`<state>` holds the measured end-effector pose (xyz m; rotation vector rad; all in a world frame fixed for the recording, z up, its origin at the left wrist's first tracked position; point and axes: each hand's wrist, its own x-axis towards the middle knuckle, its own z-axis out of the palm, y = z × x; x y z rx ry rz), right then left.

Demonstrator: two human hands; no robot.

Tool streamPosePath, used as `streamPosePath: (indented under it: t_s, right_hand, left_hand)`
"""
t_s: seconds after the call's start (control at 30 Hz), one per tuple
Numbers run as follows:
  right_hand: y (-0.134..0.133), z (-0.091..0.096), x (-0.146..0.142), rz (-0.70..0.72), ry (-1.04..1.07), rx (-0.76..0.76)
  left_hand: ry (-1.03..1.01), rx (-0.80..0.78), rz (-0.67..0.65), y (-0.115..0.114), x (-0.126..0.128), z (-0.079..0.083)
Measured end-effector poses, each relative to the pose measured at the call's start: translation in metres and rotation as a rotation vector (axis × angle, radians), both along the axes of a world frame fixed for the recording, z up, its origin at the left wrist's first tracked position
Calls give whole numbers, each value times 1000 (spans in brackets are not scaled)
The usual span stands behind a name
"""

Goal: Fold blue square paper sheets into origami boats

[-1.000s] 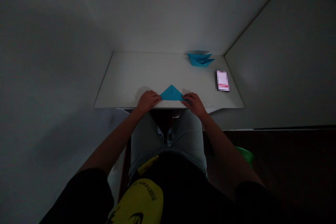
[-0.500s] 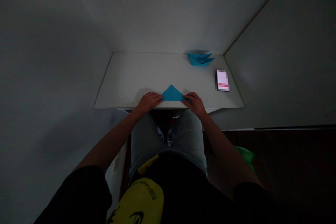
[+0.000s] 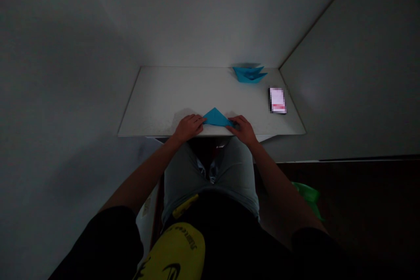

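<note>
A folded sheet of blue paper (image 3: 215,117), shaped like a low triangle with its peak pointing away from me, is near the front edge of the white table. My left hand (image 3: 189,127) pinches its left corner between thumb and fingers. On the opposite side, my right hand (image 3: 242,128) grips the right corner, its fingertips curled over the paper. The lower edge looks slightly bent, and both corners are partly hidden by my fingers.
A finished-looking blue paper boat (image 3: 250,75) stands at the back of the white table (image 3: 157,96), close to the wall. To its right lies a phone (image 3: 278,100) with a lit, blurred screen. Walls border the table; a green object (image 3: 306,192) is on the floor at right.
The paper's left corner has lifted a little and its straight lower edge now slants and bends. My left hand has shifted slightly right; both hands keep hold.
</note>
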<state>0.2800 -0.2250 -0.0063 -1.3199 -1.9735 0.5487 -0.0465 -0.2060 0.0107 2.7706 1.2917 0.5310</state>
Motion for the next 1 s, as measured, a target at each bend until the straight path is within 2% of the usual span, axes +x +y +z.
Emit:
streamPosePath:
  t_s: [0.23,0.43,0.67,0.8,1.0]
  right_hand:
    - [-1,0,-2,-14,9,-11]
    - [-3,-4,-5,-36,-4,58]
    - [5,-10,-13,-258,8,99]
    - [10,-7,-24,-325,138,8]
    - [18,-4,-62,-394,495,-172]
  left_hand:
    - [-22,-40,70,1,12,-2]
    - [5,-76,115,2,26,-4]
    - [-36,-49,126,-2,38,-10]
    - [-71,-34,81,-5,37,-11]
    - [-173,-46,86,-12,45,-12]
